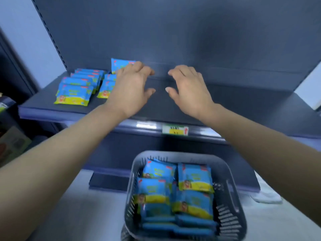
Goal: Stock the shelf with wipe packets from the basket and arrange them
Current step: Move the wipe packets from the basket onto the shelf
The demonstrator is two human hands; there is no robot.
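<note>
Blue and yellow wipe packets lie in a row on the left of the dark shelf. A second row sits beside it, partly hidden by my left hand. One packet stands against the back panel. My left hand hovers over the shelf with fingers spread and empty. My right hand is next to it, also empty with fingers apart. Below, a grey basket holds several more packets.
A price label is clipped to the shelf's front edge. Other goods sit on the neighbouring shelf unit at far left. The basket rests on a pale floor below the shelf, with a white cloth-like thing to its right.
</note>
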